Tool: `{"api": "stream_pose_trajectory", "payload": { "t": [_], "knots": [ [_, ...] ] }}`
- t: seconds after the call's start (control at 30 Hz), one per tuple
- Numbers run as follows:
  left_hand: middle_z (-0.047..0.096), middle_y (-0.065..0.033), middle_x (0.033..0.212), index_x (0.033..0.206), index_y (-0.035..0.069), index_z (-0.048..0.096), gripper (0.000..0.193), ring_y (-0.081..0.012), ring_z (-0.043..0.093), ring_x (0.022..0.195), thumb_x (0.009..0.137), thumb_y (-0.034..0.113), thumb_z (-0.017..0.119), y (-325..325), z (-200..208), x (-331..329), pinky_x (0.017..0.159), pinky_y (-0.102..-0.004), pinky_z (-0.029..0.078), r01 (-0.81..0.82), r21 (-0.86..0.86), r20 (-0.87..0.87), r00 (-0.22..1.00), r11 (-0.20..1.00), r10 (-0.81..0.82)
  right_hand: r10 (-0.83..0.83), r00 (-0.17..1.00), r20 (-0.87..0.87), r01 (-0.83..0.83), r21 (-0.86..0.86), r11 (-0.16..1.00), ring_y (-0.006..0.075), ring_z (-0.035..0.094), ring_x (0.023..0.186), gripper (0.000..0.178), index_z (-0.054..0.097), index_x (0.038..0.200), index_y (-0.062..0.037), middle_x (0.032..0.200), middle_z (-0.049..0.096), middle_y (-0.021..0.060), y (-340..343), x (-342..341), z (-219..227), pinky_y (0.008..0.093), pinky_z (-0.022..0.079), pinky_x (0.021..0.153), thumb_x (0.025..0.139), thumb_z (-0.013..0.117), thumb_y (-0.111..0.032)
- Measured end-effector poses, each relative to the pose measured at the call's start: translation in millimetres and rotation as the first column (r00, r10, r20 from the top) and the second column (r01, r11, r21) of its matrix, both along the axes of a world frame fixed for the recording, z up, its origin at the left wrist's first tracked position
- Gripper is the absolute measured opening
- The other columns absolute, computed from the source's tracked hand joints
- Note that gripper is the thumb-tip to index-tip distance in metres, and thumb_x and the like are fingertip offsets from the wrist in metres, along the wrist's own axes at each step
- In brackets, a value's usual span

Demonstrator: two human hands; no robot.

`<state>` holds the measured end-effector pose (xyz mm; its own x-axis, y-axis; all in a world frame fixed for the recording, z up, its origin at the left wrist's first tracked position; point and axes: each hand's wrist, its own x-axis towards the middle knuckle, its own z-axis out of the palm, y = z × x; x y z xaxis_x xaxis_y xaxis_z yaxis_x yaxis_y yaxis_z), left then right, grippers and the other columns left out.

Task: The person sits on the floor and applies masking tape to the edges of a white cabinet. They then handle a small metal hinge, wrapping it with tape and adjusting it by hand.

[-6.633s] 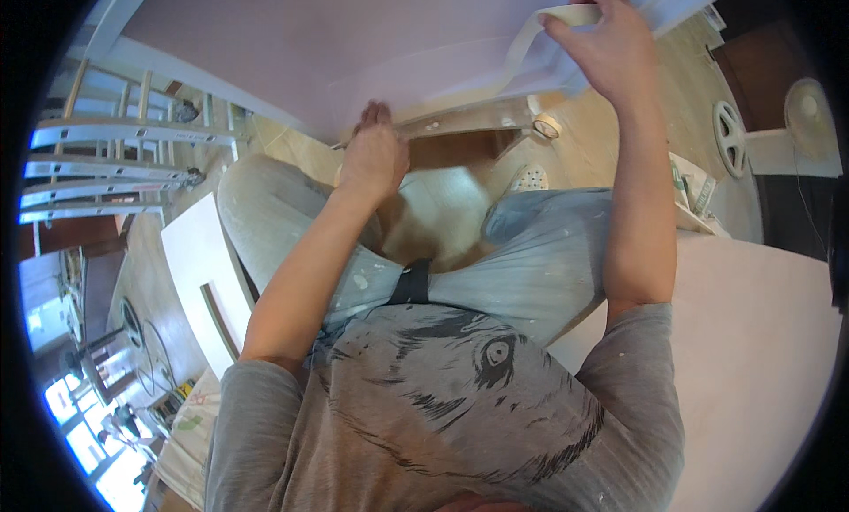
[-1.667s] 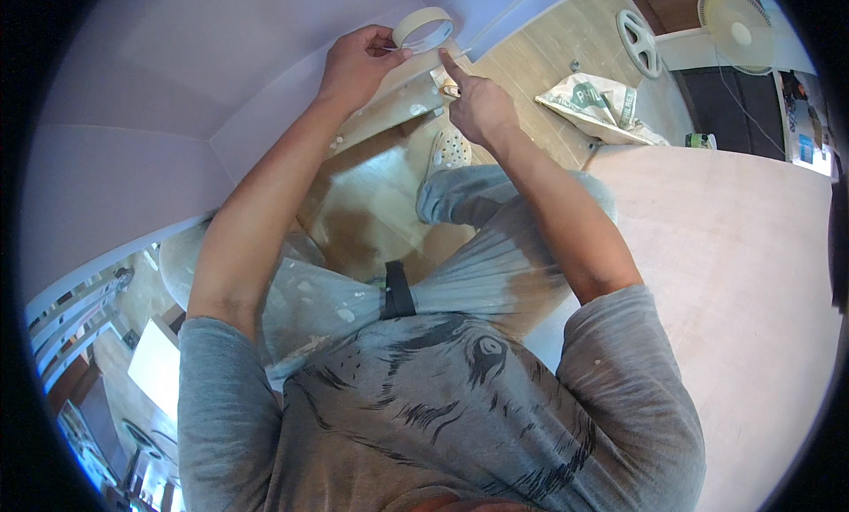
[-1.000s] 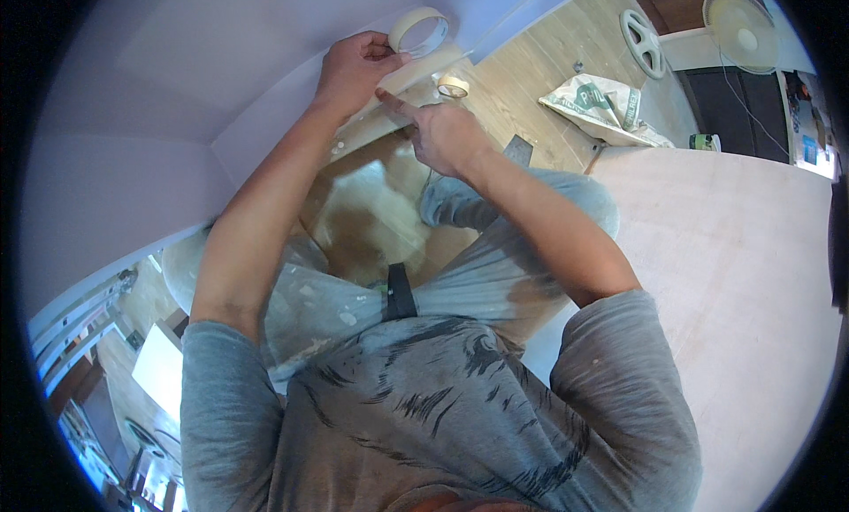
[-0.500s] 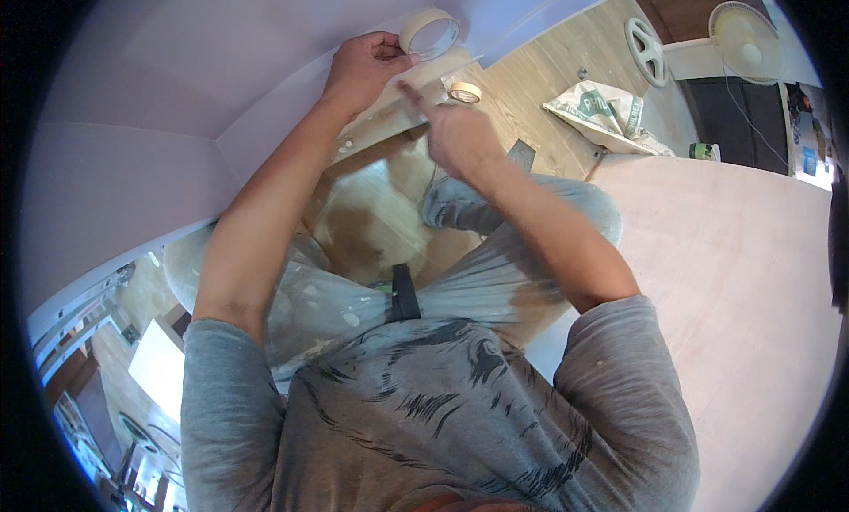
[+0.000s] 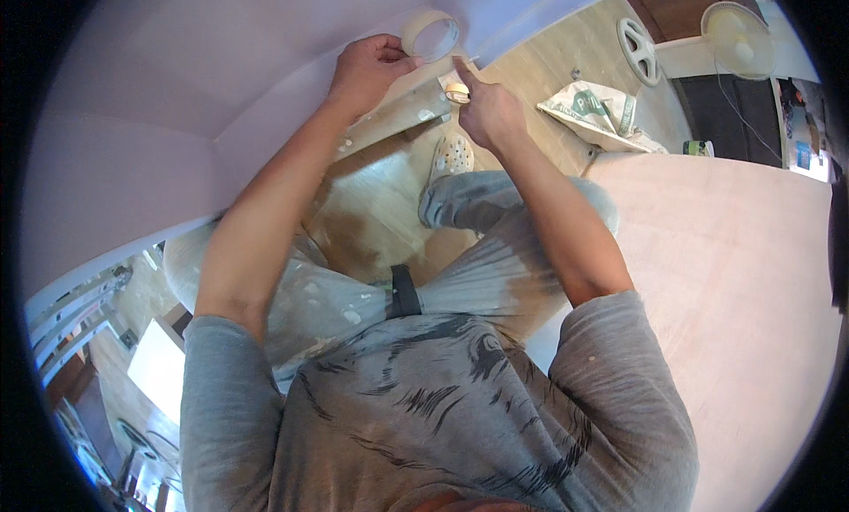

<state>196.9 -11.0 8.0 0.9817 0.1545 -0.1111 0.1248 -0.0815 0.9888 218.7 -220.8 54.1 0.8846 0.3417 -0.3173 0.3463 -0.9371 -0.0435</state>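
Note:
My left hand [image 5: 370, 73] pinches the lower edge of a wide cream roll of masking tape [image 5: 431, 36], held upright against the pale wall's foot. Just to its right, my right hand [image 5: 492, 116] has the index finger stretched out, its tip touching the ledge right of the roll; the other fingers are curled and nothing shows in them. A smaller tape roll [image 5: 456, 93] sits beside that hand, partly covered by it. Below my left hand runs a beige strip [image 5: 389, 126] with white spots along the wall's base.
Pale wall panels [image 5: 159, 79] rise at left and ahead. A white and green sack [image 5: 591, 110], a white wheel-shaped piece [image 5: 638, 52] and a fan [image 5: 738, 40] stand beyond, right. A large pale board [image 5: 716, 273] lies at right. My shoe [image 5: 453, 155] is near the strip.
My right hand has slid to the right along the ledge, away from my left hand, uncovering my shoe. The left hand and its tape roll stay nearly in place.

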Motion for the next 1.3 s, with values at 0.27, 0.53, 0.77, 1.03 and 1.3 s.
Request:
{"api": "stream_pose_trajectory", "payload": {
  "t": [0.27,0.53,0.77,1.03,1.3],
  "knots": [
    [0.074,-0.0063,0.099,0.108,0.0,0.07,0.031,-0.0123,0.067,0.088,0.088,0.023,0.078,-1.2,13.3,-1.5,0.082,-0.0276,0.052,0.044,0.05,-0.033,0.999,0.998,-0.042,-0.211,0.911,-0.355,0.352,0.403,0.845,0.021,0.067,0.09,0.042,0.06,0.124,-0.0051,0.095,0.07,0.0129,-41.7,2.6,-19.0,0.0318,0.051,0.079,0.083,0.066,-0.014],
    [0.074,-0.0082,0.099,0.108,0.0,0.071,0.04,-0.0143,0.068,0.087,0.082,0.027,0.083,-4.9,8.2,-1.1,0.083,-0.0288,0.053,0.027,0.059,-0.03,0.999,0.998,-0.025,-0.092,0.786,-0.612,0.603,0.725,0.333,0.0153,0.065,0.081,0.031,0.061,0.118,0.002,0.096,0.069,0.011,-43.6,16.2,-33.2,0.0285,0.051,0.072,0.089,0.071,-0.007],
    [0.074,-0.0077,0.1,0.111,0.0,0.07,0.04,-0.0137,0.068,0.089,0.084,0.028,0.082,-6.0,8.2,0.0,0.085,-0.0281,0.052,0.012,0.063,-0.061,0.998,0.998,-0.008,-0.174,0.789,-0.589,0.612,0.736,0.289,0.0161,0.068,0.081,0.02,0.063,0.11,0.0081,0.095,0.07,0.0139,-40.5,19.8,-40.5,0.0269,0.054,0.068,0.095,0.062,-0.005],
    [0.072,-0.0101,0.109,0.116,0.0,0.068,0.035,-0.0153,0.066,0.1,0.091,0.022,0.076,-10.9,24.8,-5.7,0.091,-0.0295,0.049,0.036,0.035,-0.136,0.99,0.999,-0.031,-0.045,0.616,-0.787,0.782,0.617,-0.092,0.0204,0.071,0.089,0.025,0.056,0.119,0.007,0.091,0.067,0.0134,-35.4,29.7,-46.0,0.0275,0.055,0.071,0.098,0.061,-0.005],
    [0.072,-0.0087,0.108,0.115,0.001,0.068,0.032,-0.0142,0.066,0.099,0.091,0.019,0.076,-15.0,29.0,-8.9,0.09,-0.0276,0.049,0.025,0.026,-0.122,0.992,0.999,-0.022,-0.26,0.666,-0.699,0.737,0.67,0.089,0.0139,0.063,0.081,0.019,0.07,0.099,-0.0011,0.09,0.068,0.0065,-28.6,35.2,-52.7,0.0246,0.047,0.067,0.093,0.074,-0.018]
  ]
}}
